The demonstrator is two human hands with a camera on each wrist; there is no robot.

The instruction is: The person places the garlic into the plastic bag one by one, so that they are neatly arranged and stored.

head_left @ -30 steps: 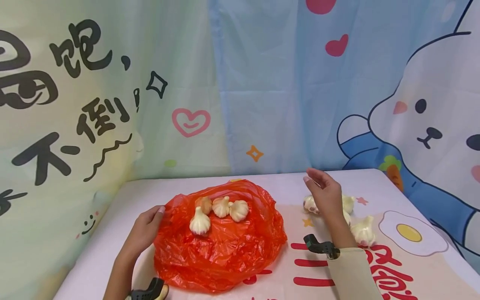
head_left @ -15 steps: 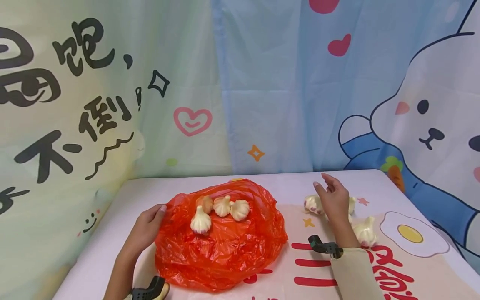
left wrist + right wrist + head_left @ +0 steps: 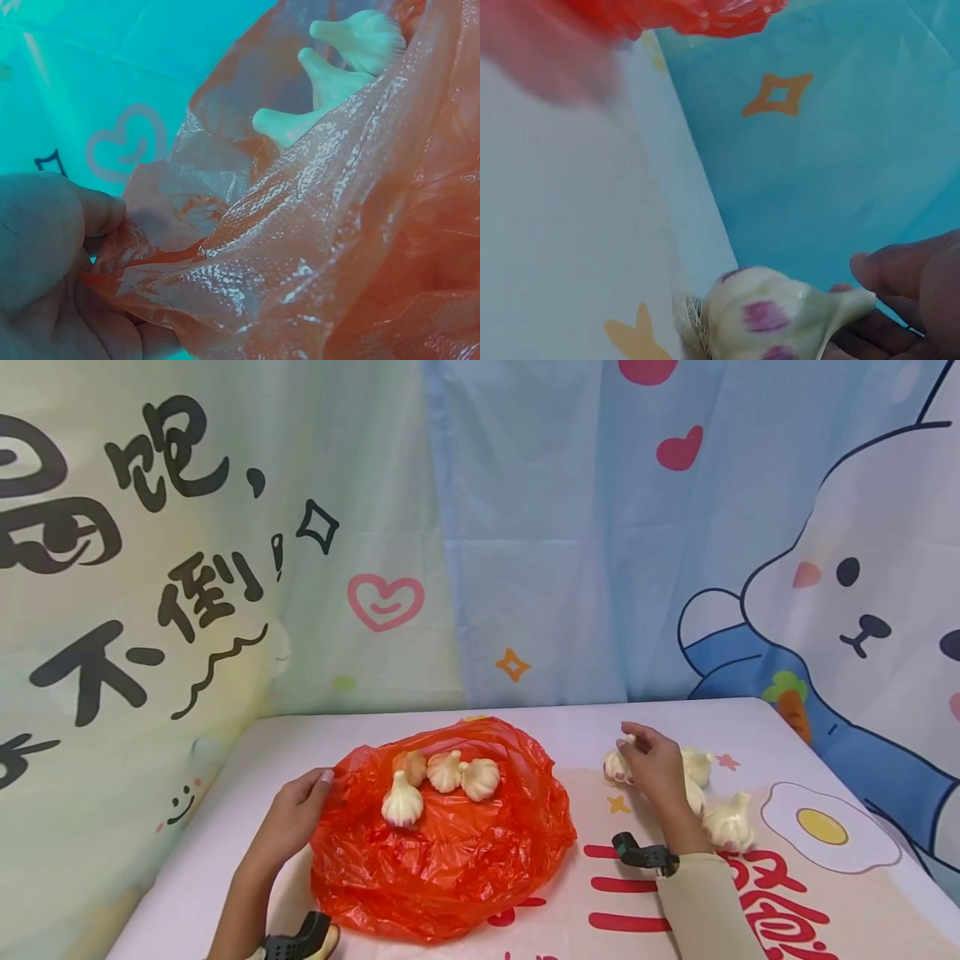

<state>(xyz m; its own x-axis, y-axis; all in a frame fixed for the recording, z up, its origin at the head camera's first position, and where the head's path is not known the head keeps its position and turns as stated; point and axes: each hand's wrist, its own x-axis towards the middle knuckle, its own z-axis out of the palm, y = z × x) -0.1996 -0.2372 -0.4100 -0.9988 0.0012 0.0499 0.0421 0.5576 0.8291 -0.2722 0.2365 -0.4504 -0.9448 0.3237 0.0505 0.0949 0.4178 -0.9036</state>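
A crinkled red plastic bag [image 3: 450,868] lies with its mouth spread, several white garlic bulbs [image 3: 402,802] inside. My left hand [image 3: 296,814] pinches the bag's left edge; the left wrist view shows the thumb against the thin film [image 3: 172,262]. At the right, my right hand [image 3: 660,772] is at a purple-blotched garlic bulb [image 3: 617,767]. In the right wrist view, this bulb's stem [image 3: 847,304] lies between my thumb and fingers, with a gap visible below the thumb tip. The fingers are partly hidden behind the stem.
More garlic bulbs [image 3: 729,822] lie right of my right hand, partly behind the wrist. The white table [image 3: 300,739] carries a printed mat [image 3: 787,893] with red lettering and a fried-egg picture. A printed curtain [image 3: 525,527] hangs behind the table's back edge.
My right hand first shifts right, then comes down and left to the purple-blotched garlic bulb. My left hand keeps its place on the bag edge.
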